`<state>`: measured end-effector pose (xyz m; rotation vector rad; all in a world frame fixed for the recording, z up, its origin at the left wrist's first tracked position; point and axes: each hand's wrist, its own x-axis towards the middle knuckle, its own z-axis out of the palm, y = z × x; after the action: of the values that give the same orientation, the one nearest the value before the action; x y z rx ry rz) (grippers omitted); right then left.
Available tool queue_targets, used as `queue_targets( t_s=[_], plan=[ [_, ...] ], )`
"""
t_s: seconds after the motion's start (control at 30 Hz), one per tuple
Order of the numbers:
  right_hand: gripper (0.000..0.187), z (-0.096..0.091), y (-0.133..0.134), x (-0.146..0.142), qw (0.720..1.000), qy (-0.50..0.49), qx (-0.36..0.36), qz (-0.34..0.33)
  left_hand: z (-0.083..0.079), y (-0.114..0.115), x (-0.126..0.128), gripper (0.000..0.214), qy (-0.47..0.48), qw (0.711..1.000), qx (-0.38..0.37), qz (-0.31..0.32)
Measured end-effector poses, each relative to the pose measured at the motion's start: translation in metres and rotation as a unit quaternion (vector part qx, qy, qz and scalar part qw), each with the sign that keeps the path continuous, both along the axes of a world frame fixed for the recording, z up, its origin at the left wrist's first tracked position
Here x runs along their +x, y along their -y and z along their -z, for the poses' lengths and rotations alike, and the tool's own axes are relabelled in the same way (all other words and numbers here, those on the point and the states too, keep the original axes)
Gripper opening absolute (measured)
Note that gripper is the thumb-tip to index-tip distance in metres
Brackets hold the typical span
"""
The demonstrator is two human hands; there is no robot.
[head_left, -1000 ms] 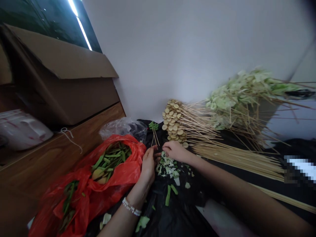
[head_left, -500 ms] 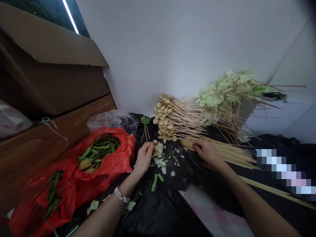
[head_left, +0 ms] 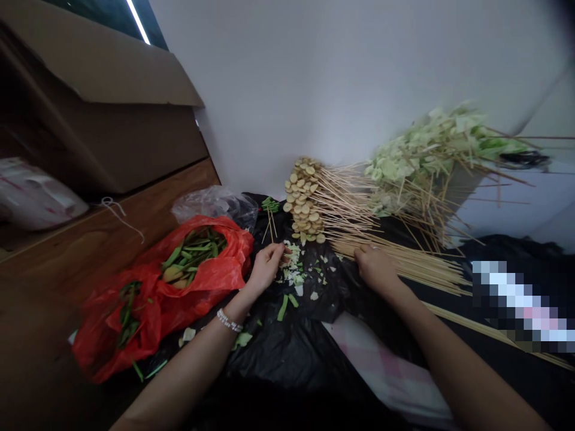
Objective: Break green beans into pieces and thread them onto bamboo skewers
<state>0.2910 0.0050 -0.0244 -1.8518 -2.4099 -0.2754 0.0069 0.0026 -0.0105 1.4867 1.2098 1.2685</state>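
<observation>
1. A flat bundle of thin, pale wooden skewers (head_left: 424, 266) lies on black plastic sheeting (head_left: 278, 365), in the right half of the view, its near end under the right hand.
2. The right hand (head_left: 375, 269) is set palm down at the left end of that bundle, knuckles up and fingers curled under; they look partly closed, but I cannot tell whether they have hold of a skewer. The forearm slants in from the lower right corner.
3. The left hand (head_left: 266, 267) is turned with its thumb uppermost, fingers bent and drawn close together, pointing away and slightly right. Whether anything is pinched there cannot be made out. A pale beaded bracelet (head_left: 229, 321) circles that wrist.
4. Small white and green vegetable scraps (head_left: 295, 278) lie just beside the left fingertips.
5. Beyond the left hand lie a few skewers tipped with short green pieces (head_left: 270, 205); to their right, stacked skewers carry round yellowish slices (head_left: 304, 200).
6. Left of the left hand sits a red plastic bag (head_left: 220, 278) holding cut green strips (head_left: 197, 248).
</observation>
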Motion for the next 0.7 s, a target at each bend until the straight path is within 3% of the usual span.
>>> queue_targets(
  t_s=[0.17,0.33,0.53,0.6,0.7],
  plan=[
    [0.022,0.001,0.002,0.000,1.000,0.014,0.001,0.000,-0.011,-0.002,0.000,0.033,0.021,1.000,-0.021,-0.009],
    [0.023,0.004,0.002,0.001,1.000,0.020,0.004,0.002,-0.034,0.002,0.004,0.029,0.028,0.998,-0.031,0.045],
    [0.024,0.004,0.002,0.001,1.000,0.011,-0.004,0.008,-0.076,0.044,0.007,0.019,0.075,0.988,-0.086,0.107],
    [0.024,0.004,0.001,0.001,1.000,0.011,-0.010,0.014,-0.092,0.059,-0.006,0.014,0.067,0.988,-0.096,0.097],
    [0.024,0.006,0.001,0.001,1.000,0.010,-0.013,0.013,-0.105,0.068,-0.049,0.022,0.007,1.000,-0.002,0.002]
  ],
)
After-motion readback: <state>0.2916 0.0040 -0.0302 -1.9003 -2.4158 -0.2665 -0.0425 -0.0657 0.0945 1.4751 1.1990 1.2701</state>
